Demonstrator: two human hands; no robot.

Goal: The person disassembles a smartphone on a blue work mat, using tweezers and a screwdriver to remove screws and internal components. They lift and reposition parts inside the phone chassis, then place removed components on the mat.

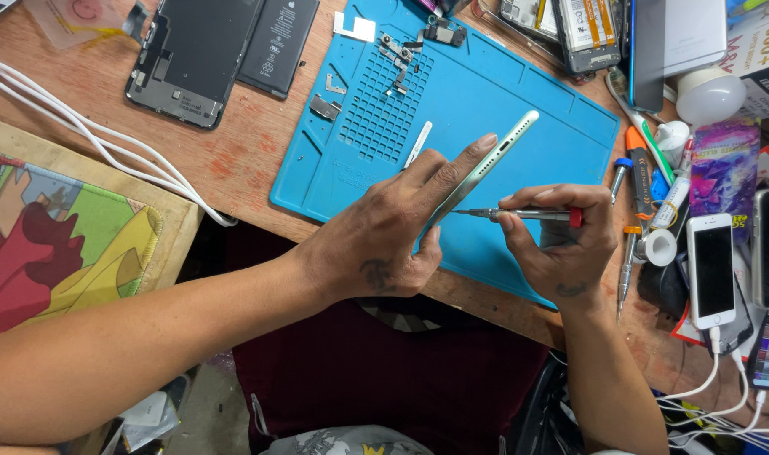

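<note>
Phone body [485, 164], pale green, slim — held on edge above the lower part of a blue work mat [519, 109], tilted so its upper end points up and to the right. Left hand [393, 232] grips it: fingers laid along the upper side, thumb pressed underneath. Right hand [561, 240] is closed around a small precision screwdriver [519, 215] with a red end cap, held almost level; its tip meets the lower edge of the phone body, just beside the left thumb.

Mat: rests on a worn wooden bench [250, 156]. On its grid section near the top lie small loose metal parts [397, 55] and a white spudger [418, 143].

Upper left of the bench: a detached dark screen panel [191, 55] with a black flat battery [277, 42] just beside it. White cables [106, 143] run across the bench from the left edge toward the front.

Right of the mat: several more screwdrivers and tools [641, 181] in a loose cluster, a white bulb-shaped object [709, 94], and a white phone [711, 270] lying face up with a white cable plugged in — further phones sit against it at the right edge.

Lower left: a cushion or board with a bright cartoon print [56, 236].
</note>
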